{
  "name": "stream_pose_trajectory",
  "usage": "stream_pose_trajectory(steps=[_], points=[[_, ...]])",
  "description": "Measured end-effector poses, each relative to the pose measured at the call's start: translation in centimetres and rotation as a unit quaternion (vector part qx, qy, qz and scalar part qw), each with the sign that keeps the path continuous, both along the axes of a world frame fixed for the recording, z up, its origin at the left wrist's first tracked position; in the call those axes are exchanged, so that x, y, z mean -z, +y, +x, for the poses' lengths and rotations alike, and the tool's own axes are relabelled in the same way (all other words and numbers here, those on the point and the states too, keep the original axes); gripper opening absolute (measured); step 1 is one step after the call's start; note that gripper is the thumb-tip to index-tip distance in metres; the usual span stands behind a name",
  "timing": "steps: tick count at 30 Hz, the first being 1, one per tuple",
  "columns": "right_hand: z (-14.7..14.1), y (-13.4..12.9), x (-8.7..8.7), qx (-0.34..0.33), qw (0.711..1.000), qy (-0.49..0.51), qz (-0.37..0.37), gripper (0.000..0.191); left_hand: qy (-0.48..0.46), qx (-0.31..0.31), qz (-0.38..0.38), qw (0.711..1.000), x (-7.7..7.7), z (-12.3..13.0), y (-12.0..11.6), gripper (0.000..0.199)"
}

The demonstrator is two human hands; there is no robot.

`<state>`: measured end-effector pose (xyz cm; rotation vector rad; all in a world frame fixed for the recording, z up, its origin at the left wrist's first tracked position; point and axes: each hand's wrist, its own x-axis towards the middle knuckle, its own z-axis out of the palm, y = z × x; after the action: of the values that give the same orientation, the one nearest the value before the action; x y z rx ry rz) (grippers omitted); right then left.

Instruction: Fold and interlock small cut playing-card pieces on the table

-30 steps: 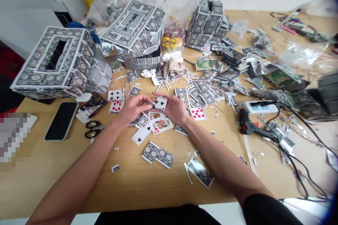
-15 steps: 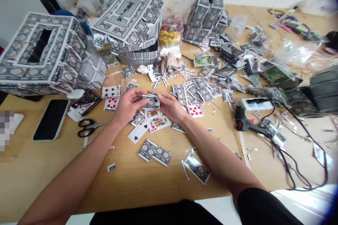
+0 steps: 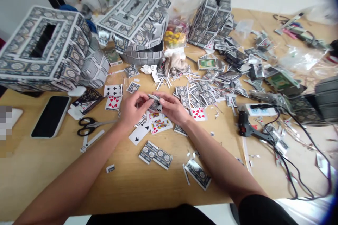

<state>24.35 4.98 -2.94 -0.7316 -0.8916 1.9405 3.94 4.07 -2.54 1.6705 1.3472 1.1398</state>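
Note:
Between both hands, above the middle of the table (image 3: 126, 190), is a small folded or cut playing card (image 3: 155, 105), its patterned back and a club pip partly showing. My left hand (image 3: 133, 110) pinches its left side with thumb and fingers. On its right side, my right hand (image 3: 174, 107) grips it the same way. Directly below lie a king of hearts (image 3: 161, 125) and a two of clubs (image 3: 137, 134), face up. Closer to me rest two overlapping card pieces (image 3: 155, 154), backs up, and another card (image 3: 198, 173).
Scissors (image 3: 91, 125) and a phone (image 3: 51, 116) lie to the left. A glue gun (image 3: 246, 128) with black cords sits on the right by a white power strip (image 3: 260, 109). Boxes built from cards (image 3: 60, 38) stand behind, near piles of card scraps (image 3: 200, 93).
The card between my hands has tilted, so less of its patterned back faces me. Both hands stay close together on it. The view has shifted slightly.

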Motion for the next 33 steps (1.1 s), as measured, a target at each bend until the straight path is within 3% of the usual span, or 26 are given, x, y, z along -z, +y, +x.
stream_pose_trajectory(steps=[6, 15, 33], points=[[0.1, 0.0, 0.0, 0.013, 1.000, -0.024, -0.012, 0.040, 0.103, 0.008, 0.076, 0.992, -0.9, 0.3, -0.4, 0.028], [-0.1, -0.1, 0.2, 0.075, 0.996, -0.040, -0.006, 0.042, 0.040, 0.039, 0.044, 0.997, -1.4, -0.1, -0.7, 0.026], [-0.3, -0.3, -0.2, 0.083, 0.995, -0.061, -0.004, 0.041, 0.029, 0.052, 0.056, 0.997, -1.0, 0.0, -0.9, 0.030]])
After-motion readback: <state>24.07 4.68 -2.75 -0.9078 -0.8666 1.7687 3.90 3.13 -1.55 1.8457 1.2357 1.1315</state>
